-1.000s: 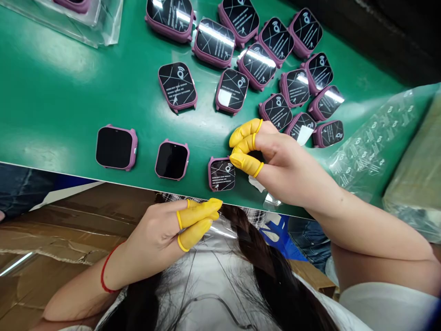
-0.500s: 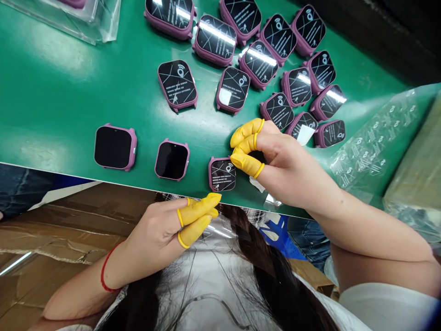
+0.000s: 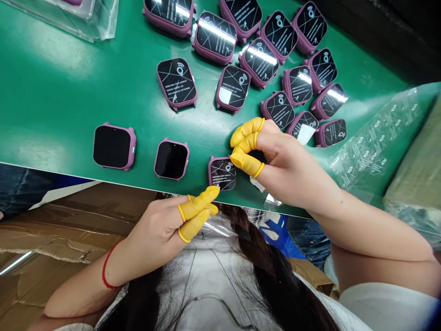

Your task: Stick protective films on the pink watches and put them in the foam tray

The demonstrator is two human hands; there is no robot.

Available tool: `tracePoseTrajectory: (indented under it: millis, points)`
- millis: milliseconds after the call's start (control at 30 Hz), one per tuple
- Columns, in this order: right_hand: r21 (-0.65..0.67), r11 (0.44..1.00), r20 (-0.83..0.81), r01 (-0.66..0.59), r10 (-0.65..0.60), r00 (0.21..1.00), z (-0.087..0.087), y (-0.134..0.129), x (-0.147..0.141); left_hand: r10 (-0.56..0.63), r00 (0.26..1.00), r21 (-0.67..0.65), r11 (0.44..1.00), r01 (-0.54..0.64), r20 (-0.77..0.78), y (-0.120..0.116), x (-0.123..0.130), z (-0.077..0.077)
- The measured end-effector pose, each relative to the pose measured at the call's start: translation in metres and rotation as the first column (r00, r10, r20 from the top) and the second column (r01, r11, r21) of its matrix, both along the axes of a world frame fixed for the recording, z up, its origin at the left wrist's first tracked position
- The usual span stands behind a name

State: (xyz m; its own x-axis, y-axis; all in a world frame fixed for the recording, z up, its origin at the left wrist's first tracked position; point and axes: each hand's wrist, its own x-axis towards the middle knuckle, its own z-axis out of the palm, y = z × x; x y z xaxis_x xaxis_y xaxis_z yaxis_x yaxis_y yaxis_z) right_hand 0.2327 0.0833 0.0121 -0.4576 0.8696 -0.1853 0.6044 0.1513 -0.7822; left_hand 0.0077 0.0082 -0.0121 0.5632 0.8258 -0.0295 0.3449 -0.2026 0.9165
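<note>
A small purple watch case (image 3: pixel 222 174) with a printed film on its screen lies near the table's front edge. My right hand (image 3: pixel 253 149), in yellow finger cots, pinches at its upper right corner; what its fingertips hold is hidden. My left hand (image 3: pixel 195 212), also in yellow cots, is closed at the case's lower edge, with a clear film (image 3: pixel 217 227) hanging by its fingertips. Left of them lie two cases with plain black screens, one nearer (image 3: pixel 171 159) and one farther off (image 3: pixel 113 147).
Several film-covered purple watches (image 3: pixel 232 87) stand across the green table (image 3: pixel 62 82) behind my hands. A clear plastic tray (image 3: pixel 99 20) is at the back left. Printed clear film (image 3: pixel 365 142) and a wrapped stack (image 3: pixel 416 161) lie at the right.
My left hand has moved slightly up, its fingertips now overlapping the lower edge of the small watch case. My right hand has stayed in place.
</note>
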Motion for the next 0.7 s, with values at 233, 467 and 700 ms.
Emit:
tracePoseTrajectory:
  millis: [233, 467, 700]
  points:
    - [-0.007, 1.000, -0.001, -0.002, 0.002, 1.000, 0.0004, -0.0001, 0.0002, 0.004, 1.000, 0.043, 0.999, -0.003, -0.022, 0.0002, 0.0017, -0.0002]
    - [-0.019, 1.000, 0.004, -0.002, 0.002, 1.000, 0.0003, 0.0005, 0.0000, 0.019, 1.000, 0.059, 0.998, -0.018, -0.016, 0.0003, 0.0024, 0.0018]
    - [-0.024, 1.000, -0.007, -0.004, 0.004, 1.000, 0.0005, 0.0004, -0.0009, 0.006, 1.000, 0.058, 0.998, -0.004, -0.030, 0.0019, 0.0012, -0.0003]
